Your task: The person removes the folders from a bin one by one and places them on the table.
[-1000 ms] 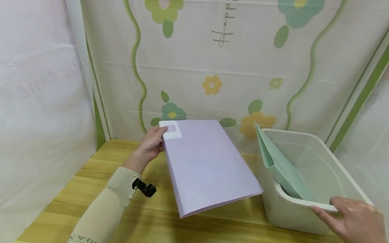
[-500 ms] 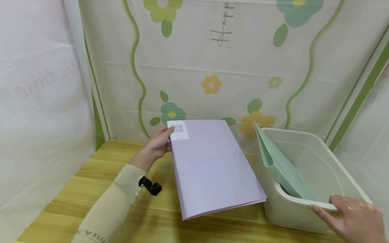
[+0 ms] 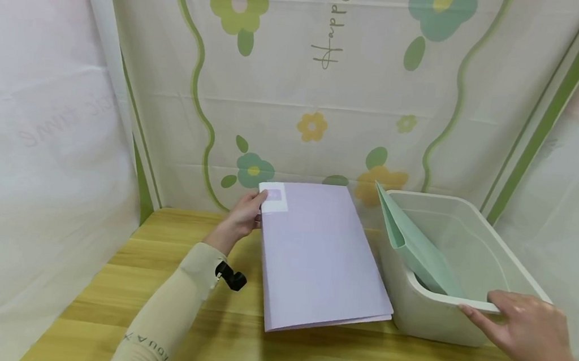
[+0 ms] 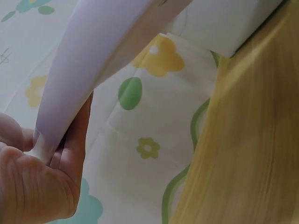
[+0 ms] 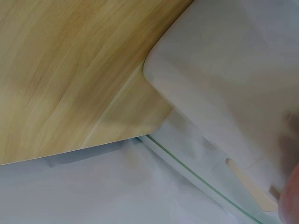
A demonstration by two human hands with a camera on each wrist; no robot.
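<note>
My left hand [image 3: 247,214] grips a lilac file folder [image 3: 321,262] by its spine near the far-left corner, thumb on the white label. The folder slants over the table, its near edge a little parted. In the left wrist view, the thumb and fingers clasp the folder's end [image 4: 88,70] from both sides. At the right, my right hand [image 3: 530,330] holds the near rim of a white plastic bin [image 3: 463,303], thumb outside and fingers over the edge. A mint green folder [image 3: 424,253] leans inside that bin, its upper corner sticking out past the left rim.
Both the bin and the hands are over a wood-grain table [image 3: 154,272]. A flower-printed cloth [image 3: 317,92] hangs behind, and pale cloth walls [image 3: 41,155] stand on both sides. A black wrist mount [image 3: 231,278] projects from the left sleeve.
The left hand has carried the lilac folder rightward, closer to the bin, and its near end has dropped slightly. The right hand stays on the rim; the green folder stays put.
</note>
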